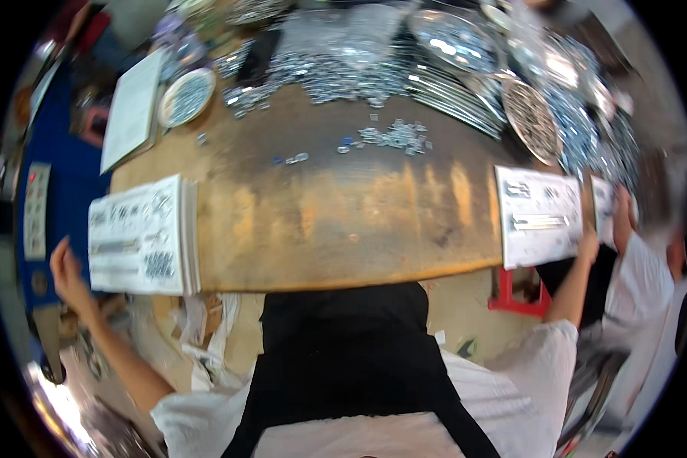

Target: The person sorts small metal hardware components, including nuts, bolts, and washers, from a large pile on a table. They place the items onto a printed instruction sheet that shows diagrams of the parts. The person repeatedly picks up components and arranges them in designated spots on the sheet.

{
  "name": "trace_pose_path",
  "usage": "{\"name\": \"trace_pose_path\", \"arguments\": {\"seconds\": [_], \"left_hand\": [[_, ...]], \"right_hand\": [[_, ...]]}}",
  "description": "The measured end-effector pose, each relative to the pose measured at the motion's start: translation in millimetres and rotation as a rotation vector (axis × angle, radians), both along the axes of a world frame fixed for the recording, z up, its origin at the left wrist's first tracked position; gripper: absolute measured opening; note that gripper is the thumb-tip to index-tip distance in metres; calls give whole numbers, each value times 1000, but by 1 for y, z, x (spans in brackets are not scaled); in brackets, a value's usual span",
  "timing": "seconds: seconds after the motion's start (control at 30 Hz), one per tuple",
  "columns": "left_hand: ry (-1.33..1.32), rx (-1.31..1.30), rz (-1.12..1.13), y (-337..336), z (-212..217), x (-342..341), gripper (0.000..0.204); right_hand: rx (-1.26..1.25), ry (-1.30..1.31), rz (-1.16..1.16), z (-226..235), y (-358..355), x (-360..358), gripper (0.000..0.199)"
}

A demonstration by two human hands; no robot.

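Note:
My right hand (588,246) grips the right edge of a white printed card (538,248) at the table's right end. Pictures of hardware cover the card, and slim silvery rods (540,222) lie across its middle. At the far left, my left hand (69,276) is held just beside a stack of similar printed cards (133,263). Its fingers are loosely bent and partly apart, with nothing seen in them. The stack is several layers thick and sits on the table's left end, next to a blue machine or bench (76,172).
Small metal pieces (397,137) lie on the wooden table (320,229). Behind them are heaped metal parts (336,76), a bundle of rods (458,103), a bowl of brownish parts (528,114) and a bowl of bluish parts (187,98). Another person's hand (625,212) holds a card at right.

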State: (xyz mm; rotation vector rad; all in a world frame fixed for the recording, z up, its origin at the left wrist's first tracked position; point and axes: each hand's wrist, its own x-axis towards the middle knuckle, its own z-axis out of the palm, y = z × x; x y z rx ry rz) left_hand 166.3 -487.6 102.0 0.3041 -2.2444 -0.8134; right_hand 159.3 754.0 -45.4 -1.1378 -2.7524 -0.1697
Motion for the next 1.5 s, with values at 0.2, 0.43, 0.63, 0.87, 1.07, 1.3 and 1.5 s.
{"name": "trace_pose_path", "arguments": {"seconds": [0.2, 0.43, 0.63, 0.87, 1.07, 1.3, 1.5], "left_hand": [[-207, 200, -483, 214, -45, -54, 16], [-740, 495, -1451, 503, -87, -86, 31], [-701, 698, -1565, 650, -149, -80, 51], [-980, 985, -1523, 594, -135, -37, 56], [-969, 1013, -1316, 484, -123, -11, 49], [-816, 1008, -871, 369, -116, 13, 40], [-727, 852, -605, 314, -107, 18, 37]], "right_hand": [[-1054, 400, 96, 19, 131, 44, 40], [-1147, 651, -239, -7, 93, 64, 35], [-1128, 638, -262, -32, 38, 6, 36], [-1133, 638, -193, -20, -92, 14, 39], [-1175, 646, -126, -7, -229, 12, 37], [-1333, 608, -73, 23, -396, 27, 35], [-1460, 548, -59, 31, -480, 33, 39]]}}
